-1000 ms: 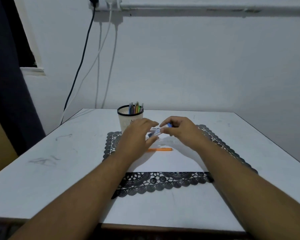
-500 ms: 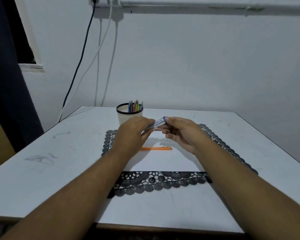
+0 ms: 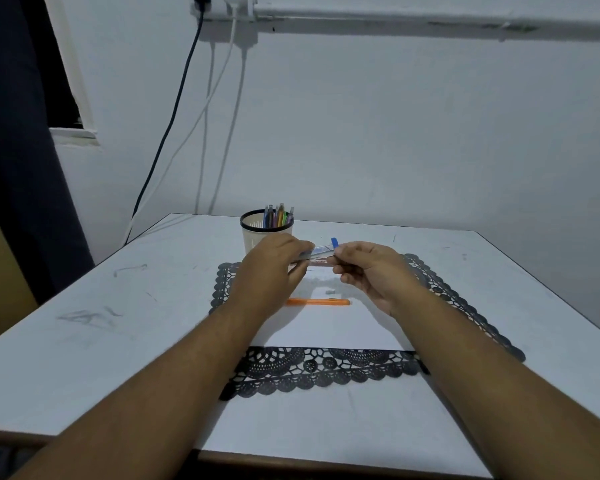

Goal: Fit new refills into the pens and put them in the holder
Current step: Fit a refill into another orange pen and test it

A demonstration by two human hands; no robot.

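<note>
Pen (image 3: 321, 251), clear barrel with a blue cap end, is held in the air between both hands, above the white sheet (image 3: 329, 325) and just in front of the holder (image 3: 266, 234). It lies nearly level, blue end tipped up toward the right. Left hand (image 3: 274, 271): grip curled round the pen's left end, fingertips pinching it; that end is hidden by the fingers. Right hand (image 3: 371, 271): thumb and forefinger pinch the pen near its blue end, remaining fingers curled loosely below. A thin reddish piece runs just under the barrel between the two hands; cannot tell if it is a refill or part of the pen.

Orange pen (image 3: 317, 301) lies flat on the white sheet, below the hands, apart from both. A small grey piece (image 3: 329, 292) sits on the sheet just above it.

Holder is a pale cup with a dark rim, standing upright on the counter (image 3: 84, 341) at the far edge of the black lace mat (image 3: 312, 370). Several coloured pens (image 3: 278, 217) stand in it, leaning to its right side. The white sheet lies on the mat.

Cables (image 3: 174, 126) hang down the wall behind the counter.
</note>
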